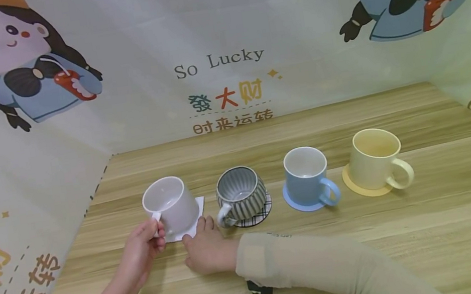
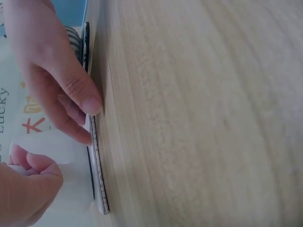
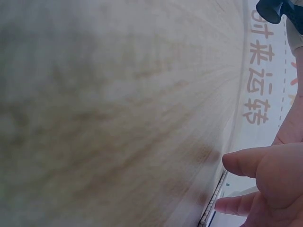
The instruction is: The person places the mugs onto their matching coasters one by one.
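Observation:
A white mug is at the left end of the row, over a white square coaster. My left hand pinches the mug's handle between thumb and fingers. Just right of it, my right hand touches the coaster's near edge, its thumb and fingers extended. The left wrist view shows the coaster's layered edge beneath the right fingertips. Whether the mug rests fully on the coaster, I cannot tell. A grey striped mug stands close beside the right fingers, on a round plaid coaster.
Farther right stand a blue mug on a blue round coaster and a cream mug on a yellow round coaster. The wooden table meets a printed cloth backdrop at the back and sides.

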Tool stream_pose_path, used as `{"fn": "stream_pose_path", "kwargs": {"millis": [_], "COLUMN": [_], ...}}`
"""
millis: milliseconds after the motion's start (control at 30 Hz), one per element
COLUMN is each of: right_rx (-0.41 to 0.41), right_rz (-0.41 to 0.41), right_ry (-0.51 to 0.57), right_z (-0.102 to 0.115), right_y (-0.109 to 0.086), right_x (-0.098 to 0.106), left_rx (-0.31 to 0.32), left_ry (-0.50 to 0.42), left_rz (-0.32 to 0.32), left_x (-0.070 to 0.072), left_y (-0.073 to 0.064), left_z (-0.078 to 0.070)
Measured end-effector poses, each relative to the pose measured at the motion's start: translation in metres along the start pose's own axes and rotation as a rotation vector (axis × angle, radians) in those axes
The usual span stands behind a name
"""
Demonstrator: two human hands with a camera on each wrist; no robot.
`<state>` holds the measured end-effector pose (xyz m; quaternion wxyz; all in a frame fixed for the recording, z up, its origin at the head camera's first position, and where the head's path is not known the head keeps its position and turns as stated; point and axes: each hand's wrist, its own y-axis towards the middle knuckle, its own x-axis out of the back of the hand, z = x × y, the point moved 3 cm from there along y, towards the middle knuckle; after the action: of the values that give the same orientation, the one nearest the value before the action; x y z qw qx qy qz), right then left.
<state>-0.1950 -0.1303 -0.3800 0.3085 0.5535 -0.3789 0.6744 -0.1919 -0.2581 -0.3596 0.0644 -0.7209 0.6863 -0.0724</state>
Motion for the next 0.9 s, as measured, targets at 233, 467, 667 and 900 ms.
{"fn": "stream_pose_path", "kwargs": {"millis": [233, 467, 667, 900], "right_rx": [-0.003, 0.001, -0.001, -0.037], "right_rz": [0.008, 0.003, 0.012, 0.042], "right_ry": [0.006, 0.008, 0.010, 0.057], "right_z": [0.0000, 0.0009, 0.0003, -0.0028], "right_y": [-0.0002, 0.0016, 0.0024, -0.0014], "right_x": [-0.0008, -0.0001, -0.0002, 0.0015], "left_rx": [0.004, 0.003, 0.007, 0.017], "left_ry": [-0.012, -0.010, 0.021, 0.137], "left_rz": [-0.003, 0.002, 0.023, 0.062], "left_x": [0.0011, 0.0022, 0.0031, 0.0049], "left_y": [-0.0018, -0.0029, -0.0016, 0.0009], "left_z": [0.0022, 0.0023, 0.0000, -0.0049]}}
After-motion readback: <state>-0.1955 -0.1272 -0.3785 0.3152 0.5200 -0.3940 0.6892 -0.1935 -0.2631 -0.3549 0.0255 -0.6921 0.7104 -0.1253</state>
